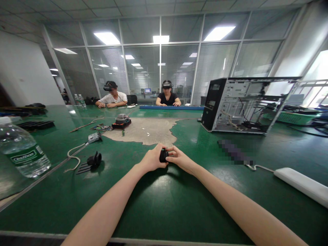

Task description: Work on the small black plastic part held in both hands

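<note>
Straight ahead, just above the green table [164, 205], a small black part [163, 155] is held between both hands. My left hand [152, 158] is closed around its left side, with the thumb and fingers bent over it. From the right, my right hand [180, 159] pinches its edge with the fingertips. Fingers cover much of the part, so its exact kind cannot be made out. To the left on the table lies another black plastic piece [94, 159] with a round ring, beside several dark flat strips [83, 167].
A water bottle [25, 153] stands left. Farther back lie a metal bracket [94, 137], a CPU cooler [122, 121] and a bare tabletop patch [138, 131]. An open computer case [215, 106], a white power strip [299, 184] and a green basket [297, 118] are right. Two people sit opposite.
</note>
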`<state>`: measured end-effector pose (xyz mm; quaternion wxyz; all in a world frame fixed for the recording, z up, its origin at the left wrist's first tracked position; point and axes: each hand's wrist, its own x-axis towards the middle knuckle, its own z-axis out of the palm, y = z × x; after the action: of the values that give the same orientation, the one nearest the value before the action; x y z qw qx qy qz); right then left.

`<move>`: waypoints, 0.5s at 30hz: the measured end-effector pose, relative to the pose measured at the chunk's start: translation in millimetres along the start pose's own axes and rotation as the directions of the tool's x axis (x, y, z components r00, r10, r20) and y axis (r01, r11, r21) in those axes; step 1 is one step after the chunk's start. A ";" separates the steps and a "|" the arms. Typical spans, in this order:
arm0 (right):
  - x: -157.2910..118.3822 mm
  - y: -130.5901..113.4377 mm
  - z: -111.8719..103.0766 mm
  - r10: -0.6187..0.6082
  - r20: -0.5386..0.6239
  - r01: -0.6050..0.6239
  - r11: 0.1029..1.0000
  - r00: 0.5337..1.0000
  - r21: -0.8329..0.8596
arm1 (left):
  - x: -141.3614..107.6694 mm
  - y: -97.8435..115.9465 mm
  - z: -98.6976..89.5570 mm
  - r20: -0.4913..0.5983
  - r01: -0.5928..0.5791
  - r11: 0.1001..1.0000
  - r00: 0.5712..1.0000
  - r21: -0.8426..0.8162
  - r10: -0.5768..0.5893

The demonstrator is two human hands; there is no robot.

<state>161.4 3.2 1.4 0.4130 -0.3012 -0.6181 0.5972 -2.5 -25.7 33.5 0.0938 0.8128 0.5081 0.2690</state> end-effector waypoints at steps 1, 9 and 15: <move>-0.9 -1.1 0.0 0.000 0.017 0.000 1.000 1.000 0.010 | -0.3 0.5 -0.3 0.001 0.000 1.000 1.000 -0.004 0.000; -1.0 -0.8 7.4 0.014 -0.083 -0.014 1.000 0.996 -0.003 | 0.4 -2.5 0.7 -0.009 -0.042 0.999 0.999 0.008 0.042; 1.3 2.2 7.0 0.011 -0.103 -0.013 1.000 0.995 -0.018 | 0.5 -4.6 1.7 -0.004 -0.043 0.999 0.999 0.030 0.043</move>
<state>154.4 1.2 -0.2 0.4377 -0.3391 -0.5998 0.5775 -4.9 -22.9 30.3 0.0748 0.8241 0.4948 0.2653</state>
